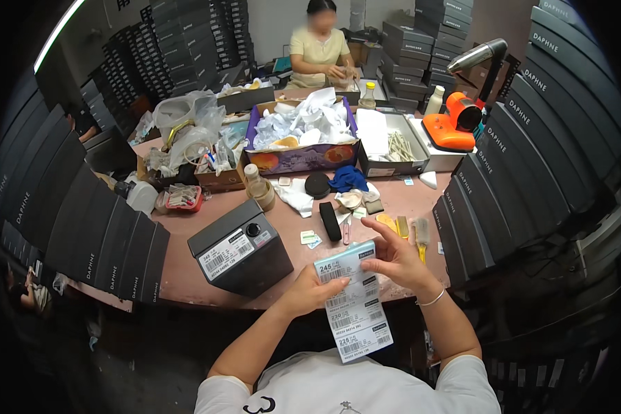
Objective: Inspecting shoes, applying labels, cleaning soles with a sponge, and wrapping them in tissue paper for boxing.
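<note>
My left hand is closed on a strip of white printed labels, its thumb lying across the front. The strip hangs down in front of my shirt, and its top end bends over, showing pale blue backing. At the upper right corner my right hand has its thumb pressed on the strip. Its index finger stretches above the edge, and the other fingertips are partly hidden. Left of my hands, a dark grey shoebox rests on the table at an angle, with a white label and a round hole on its upward face.
Stacks of dark shoeboxes flank the pink table. A purple carton of crumpled paper, an orange tool, a bottle, a brush and a black strap lie beyond. A person sits opposite.
</note>
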`<state>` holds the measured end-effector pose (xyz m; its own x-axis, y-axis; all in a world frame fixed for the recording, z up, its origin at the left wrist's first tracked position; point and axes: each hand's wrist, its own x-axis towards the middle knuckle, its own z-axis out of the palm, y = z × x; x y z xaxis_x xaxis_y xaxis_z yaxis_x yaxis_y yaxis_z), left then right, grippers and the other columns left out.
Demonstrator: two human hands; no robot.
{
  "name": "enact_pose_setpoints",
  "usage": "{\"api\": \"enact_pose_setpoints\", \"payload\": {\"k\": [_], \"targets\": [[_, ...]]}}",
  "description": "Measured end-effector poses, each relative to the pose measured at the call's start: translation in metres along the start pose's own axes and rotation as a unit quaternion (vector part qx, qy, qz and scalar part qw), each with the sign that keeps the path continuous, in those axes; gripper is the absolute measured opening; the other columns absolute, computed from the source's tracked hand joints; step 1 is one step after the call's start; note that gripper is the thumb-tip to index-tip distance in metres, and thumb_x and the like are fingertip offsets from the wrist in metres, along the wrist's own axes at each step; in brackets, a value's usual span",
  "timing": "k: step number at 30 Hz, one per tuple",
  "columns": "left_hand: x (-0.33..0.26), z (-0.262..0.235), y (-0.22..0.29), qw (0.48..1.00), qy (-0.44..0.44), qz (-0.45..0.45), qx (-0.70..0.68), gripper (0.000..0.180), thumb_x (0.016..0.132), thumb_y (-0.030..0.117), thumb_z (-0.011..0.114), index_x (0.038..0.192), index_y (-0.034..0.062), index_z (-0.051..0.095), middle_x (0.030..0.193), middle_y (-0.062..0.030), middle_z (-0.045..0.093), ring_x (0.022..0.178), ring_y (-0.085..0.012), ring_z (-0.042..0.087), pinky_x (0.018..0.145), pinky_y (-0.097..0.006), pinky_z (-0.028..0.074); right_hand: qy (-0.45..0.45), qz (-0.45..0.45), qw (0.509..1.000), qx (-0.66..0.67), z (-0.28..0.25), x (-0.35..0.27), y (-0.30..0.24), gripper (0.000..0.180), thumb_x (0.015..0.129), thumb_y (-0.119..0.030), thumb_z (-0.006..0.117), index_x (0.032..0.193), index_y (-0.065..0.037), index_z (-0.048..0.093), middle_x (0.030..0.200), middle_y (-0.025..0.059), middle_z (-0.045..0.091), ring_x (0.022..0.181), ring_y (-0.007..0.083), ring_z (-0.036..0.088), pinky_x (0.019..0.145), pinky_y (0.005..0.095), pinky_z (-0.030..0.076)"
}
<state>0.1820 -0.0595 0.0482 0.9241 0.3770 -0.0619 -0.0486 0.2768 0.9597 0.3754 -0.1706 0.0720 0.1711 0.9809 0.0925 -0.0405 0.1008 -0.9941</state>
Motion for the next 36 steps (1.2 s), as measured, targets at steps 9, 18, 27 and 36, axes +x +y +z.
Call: {"api": "enact_pose_setpoints", "payload": {"k": [9, 18, 27, 36], "targets": [[0.018, -0.013, -0.018, 0.979, 0.031, -0.087, -0.18, 0.038, 0.096, 0.026, 0.045, 0.119, -0.004, 0.052, 0.107, -0.0109, 0.064, 0.098, -0.0173, 0.062, 0.085, -0.031, 0.049, 0.024, 0.037, 0.994, -0.101, -0.024, 0.01, 0.03, 0.034, 0.083, -0.007, 0.072, 0.112, 0.004, 0.06, 0.096, 0.0012, 0.06, 0.084, 0.0067, 0.057, 0.071, 0.0204, 0.049], [0.055, -0.005, -0.033, 0.964, 0.152, 0.109, 0.191, 0.028, 0.095, 0.019, 0.053, 0.102, -0.0043, 0.066, 0.128, -0.0161, 0.051, 0.12, -0.0214, 0.048, 0.101, -0.033, 0.036, 0.088, 0.015, 0.996, 0.004, -0.041, 0.01, 0.039, 0.026, 0.085, -0.007, 0.07, 0.107, 0.002, 0.058, 0.08, -0.0003, 0.056, 0.072, 0.0037, 0.053, 0.063, 0.0183, 0.045], [0.126, 0.015, -0.026, 0.958, 0.096, 0.101, 0.249, 0.042, 0.098, 0.032, 0.05, 0.095, -0.0071, 0.063, 0.084, -0.006, 0.059, 0.084, -0.0136, 0.054, 0.078, -0.029, 0.043, 0.273, -0.156, 0.896, -0.313, -0.084, 0.016, 0.051, 0.012, 0.084, -0.003, 0.066, 0.094, -0.001, 0.062, 0.094, 0.0119, 0.067, 0.085, 0.021, 0.065, 0.074, 0.029, 0.05], [0.308, -0.046, -0.046, 0.917, 0.363, 0.098, 0.131, 0.059, 0.099, 0.047, 0.04, 0.085, -0.006, 0.062, 0.077, -0.0116, 0.063, 0.073, -0.018, 0.055, 0.07, -0.035, 0.043, 0.516, -0.229, 0.802, -0.194, -0.147, 0.003, 0.037, 0.005, 0.095, -0.006, 0.055, 0.098, -0.002, 0.057, 0.09, 0.0013, 0.058, 0.083, 0.0078, 0.055, 0.076, 0.0223, 0.046]]}}
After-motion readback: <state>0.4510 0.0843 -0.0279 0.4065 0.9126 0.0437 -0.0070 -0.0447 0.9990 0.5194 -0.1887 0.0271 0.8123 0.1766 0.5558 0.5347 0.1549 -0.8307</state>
